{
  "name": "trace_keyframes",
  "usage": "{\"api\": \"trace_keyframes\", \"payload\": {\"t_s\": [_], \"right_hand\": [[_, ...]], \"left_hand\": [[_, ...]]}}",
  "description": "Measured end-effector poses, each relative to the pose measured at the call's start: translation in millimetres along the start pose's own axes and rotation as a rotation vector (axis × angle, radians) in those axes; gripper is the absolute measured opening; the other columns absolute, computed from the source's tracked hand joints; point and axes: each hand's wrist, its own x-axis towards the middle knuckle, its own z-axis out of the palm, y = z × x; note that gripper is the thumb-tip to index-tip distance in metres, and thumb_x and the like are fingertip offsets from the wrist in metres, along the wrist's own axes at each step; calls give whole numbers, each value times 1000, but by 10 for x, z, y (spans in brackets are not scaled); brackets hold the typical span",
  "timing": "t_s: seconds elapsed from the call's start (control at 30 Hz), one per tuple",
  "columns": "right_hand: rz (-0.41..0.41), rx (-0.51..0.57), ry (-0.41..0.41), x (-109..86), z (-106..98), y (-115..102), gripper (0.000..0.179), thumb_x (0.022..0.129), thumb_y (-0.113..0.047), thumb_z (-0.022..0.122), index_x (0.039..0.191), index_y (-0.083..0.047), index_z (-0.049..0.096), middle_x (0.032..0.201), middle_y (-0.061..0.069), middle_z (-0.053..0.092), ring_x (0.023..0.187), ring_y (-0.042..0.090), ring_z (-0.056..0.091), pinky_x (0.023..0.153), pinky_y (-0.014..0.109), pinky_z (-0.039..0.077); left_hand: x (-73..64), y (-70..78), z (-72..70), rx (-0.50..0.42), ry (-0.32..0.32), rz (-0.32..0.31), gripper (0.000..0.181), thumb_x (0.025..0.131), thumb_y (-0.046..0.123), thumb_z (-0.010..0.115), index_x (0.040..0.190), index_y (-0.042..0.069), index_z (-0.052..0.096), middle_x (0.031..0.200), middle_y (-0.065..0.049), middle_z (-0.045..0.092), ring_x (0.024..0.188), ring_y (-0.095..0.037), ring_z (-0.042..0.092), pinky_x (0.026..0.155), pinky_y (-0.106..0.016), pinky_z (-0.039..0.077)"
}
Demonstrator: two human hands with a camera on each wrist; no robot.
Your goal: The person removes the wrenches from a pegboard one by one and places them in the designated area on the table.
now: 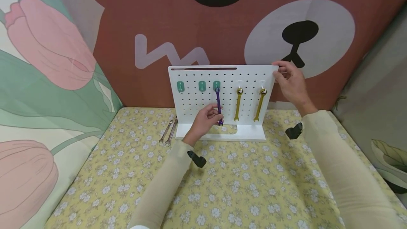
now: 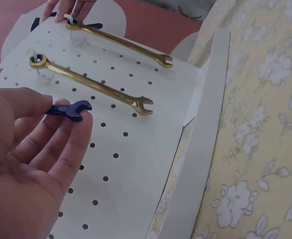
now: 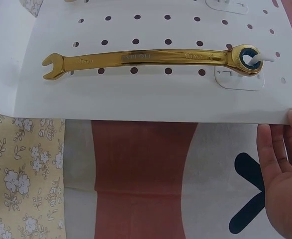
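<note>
A purple combination wrench (image 1: pixel 218 101) is pinched near its open-jawed lower end by my left hand (image 1: pixel 205 120). Its ring end overlaps the third green hook (image 1: pixel 217 85) in the head view; the left wrist view shows only its dark jawed end (image 2: pixel 76 109) between thumb and fingers. With thumb and fingertips my right hand (image 1: pixel 290 82) grips the upper right edge of the white pegboard (image 1: pixel 197 105). Two gold wrenches, one nearer the middle (image 1: pixel 238 105) and one by the right edge (image 3: pixel 150 58), hang by their ring ends from clear-backed white hooks.
Two silver wrenches (image 1: pixel 168 133) lie on the flowered tablecloth (image 1: pixel 222 186), left of the pegboard's base (image 1: pixel 251 135). Two more green hooks, one far left (image 1: pixel 180 86) and one beside it (image 1: pixel 202 86), hold nothing. A printed cloth backdrop (image 1: pixel 143 91) hangs behind the board.
</note>
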Motion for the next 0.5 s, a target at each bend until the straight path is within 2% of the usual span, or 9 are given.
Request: {"api": "trace_keyframes", "payload": {"t_s": [0.13, 0.3, 0.5], "right_hand": [[-7, 4, 2, 1, 0, 5, 33, 107, -16, 57, 139, -8, 61, 111, 13, 60, 97, 34, 59, 83, 18, 52], [-18, 17, 0, 0, -7, 5, 33, 107, -14, 58, 139, -7, 61, 110, 13, 60, 96, 32, 59, 81, 16, 50], [-30, 21, -2, 4, -1, 10, 33, 107, -14, 58, 139, -8, 62, 110, 13, 59, 95, 30, 59, 83, 18, 51]], "left_hand": [[-36, 29, 14, -80, 4, -8, 47, 100, 0, 66, 143, -5, 49, 99, -17, 68, 89, -24, 71, 81, -38, 61], [-81, 58, 26, -160, 19, -17, 47, 99, -3, 65, 142, -8, 46, 98, -13, 66, 84, -17, 70, 80, -40, 61], [-114, 96, 25, -166, 46, -36, 42, 98, -3, 66, 137, -7, 51, 98, -7, 64, 83, -14, 69, 81, -41, 61]]}}
